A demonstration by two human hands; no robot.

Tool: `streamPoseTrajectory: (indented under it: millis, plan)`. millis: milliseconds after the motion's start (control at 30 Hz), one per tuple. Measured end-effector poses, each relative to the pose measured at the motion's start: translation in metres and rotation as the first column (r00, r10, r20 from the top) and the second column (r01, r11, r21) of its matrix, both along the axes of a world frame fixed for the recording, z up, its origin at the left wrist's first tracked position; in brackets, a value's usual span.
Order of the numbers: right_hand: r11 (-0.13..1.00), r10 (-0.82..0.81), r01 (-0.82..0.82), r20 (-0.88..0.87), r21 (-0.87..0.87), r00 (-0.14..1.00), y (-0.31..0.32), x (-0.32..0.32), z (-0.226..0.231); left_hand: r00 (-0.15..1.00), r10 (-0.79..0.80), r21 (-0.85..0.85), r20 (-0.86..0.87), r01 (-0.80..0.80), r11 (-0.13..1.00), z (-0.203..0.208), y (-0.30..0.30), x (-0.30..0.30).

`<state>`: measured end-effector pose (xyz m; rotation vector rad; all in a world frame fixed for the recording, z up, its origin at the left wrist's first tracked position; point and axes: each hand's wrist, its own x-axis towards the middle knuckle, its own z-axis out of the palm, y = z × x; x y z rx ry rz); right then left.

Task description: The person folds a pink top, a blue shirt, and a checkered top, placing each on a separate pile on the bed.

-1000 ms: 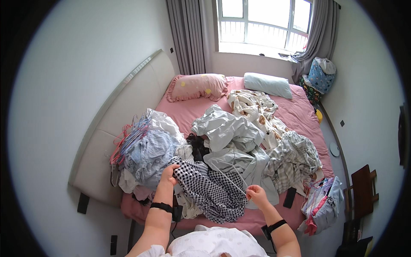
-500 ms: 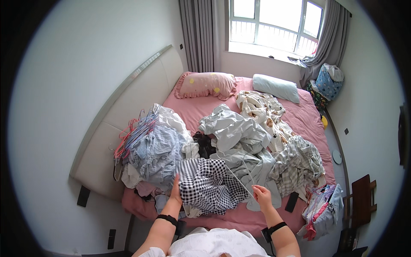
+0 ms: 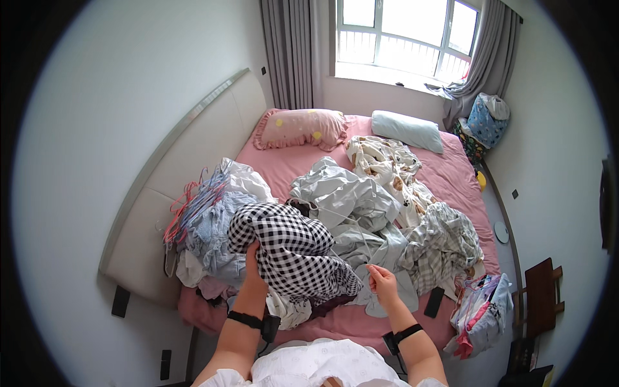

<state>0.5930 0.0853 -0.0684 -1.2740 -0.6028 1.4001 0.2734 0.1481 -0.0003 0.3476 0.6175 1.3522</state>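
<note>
A black-and-white checked garment (image 3: 291,248) is bunched up and raised over the near part of the bed, gripped at its left side by my left hand (image 3: 253,259). Its folds cover most of my left fingers. My right hand (image 3: 383,282) is pinched on a thin white clothes hanger (image 3: 363,242), whose far part lies across the garment's right side and pale grey fabric. Left of the garment is a heap of light blue clothes (image 3: 216,242) with red and blue hangers (image 3: 193,205) on top. Beyond both hands lies crumpled grey-white fabric (image 3: 348,193).
Plaid fabric (image 3: 445,248) and a patterned white cover (image 3: 387,161) lie to the right on the pink bed (image 3: 445,184). A dark phone (image 3: 434,302) rests near its front edge, beside a pile of folded clothes (image 3: 480,316). Two pillows lie at the far side; a headboard (image 3: 184,155) stands left.
My left hand has lifted the checked garment up and leftward, so it now covers part of the blue clothes. The right hand has shifted slightly left and up with the hanger.
</note>
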Motion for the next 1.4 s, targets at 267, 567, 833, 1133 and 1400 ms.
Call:
streamPoseTrajectory:
  millis: [267,567,833,1133,1400]
  plan:
    - [0.962,0.262,-0.266,0.054,0.062,0.963,0.009,-0.012,0.031,0.944,-0.317,-0.125,-0.090,0.305,0.944,-0.003,0.026,0.058]
    - [0.989,-0.143,0.147,0.226,0.000,0.963,0.018,0.054,-0.038,0.948,0.029,0.000,-0.317,-0.031,1.000,0.050,0.063,0.051]
    - [0.996,0.075,-0.075,0.009,0.037,0.997,0.036,0.020,0.018,-0.140,0.697,0.423,-0.703,0.705,0.569,0.041,0.040,0.090]
    - [0.964,0.252,-0.227,-0.193,0.142,0.948,0.032,0.011,0.029,0.150,0.251,0.238,-0.956,0.898,0.370,0.044,0.049,0.137]
    - [0.938,0.231,-0.221,-0.006,0.266,0.973,0.040,-0.001,0.053,0.111,0.321,0.339,-0.941,0.368,0.866,-0.050,0.091,0.141]
